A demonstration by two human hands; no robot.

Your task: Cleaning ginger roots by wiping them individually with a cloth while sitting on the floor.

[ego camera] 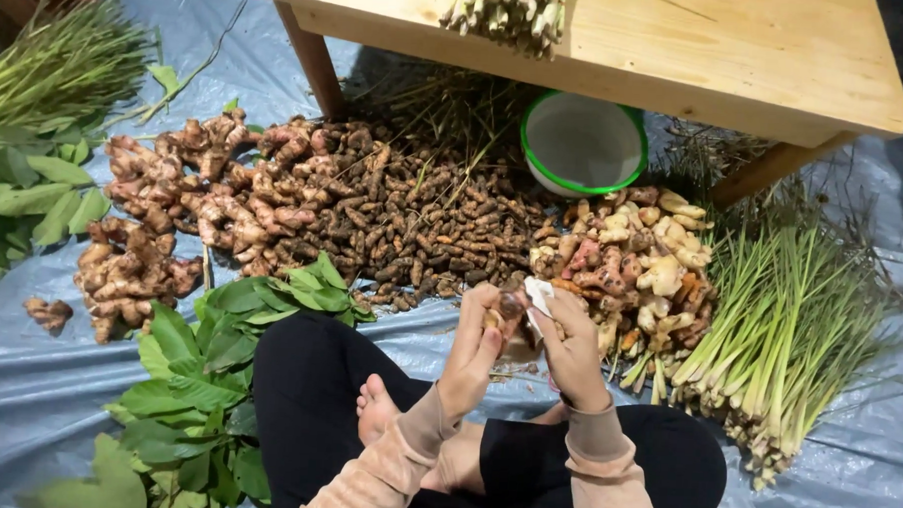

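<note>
My left hand (478,350) holds a small brown root piece (511,305) between thumb and fingers, raised above my crossed legs. My right hand (571,350) grips a small knife with a pale blade (540,296) set against that root. Both hands meet just in front of a heap of small dark brown rhizomes (413,218). A pile of pale and pinkish ginger-like roots (636,265) lies right behind my right hand.
A low wooden table (739,54) stands at the back with a stalk bundle (510,11) on it. A green-rimmed white bowl (583,143) sits under it. Lemongrass stalks (789,326) lie right, green leaves (197,375) left, large knobbly roots (163,214) far left, all on a grey tarp (27,379).
</note>
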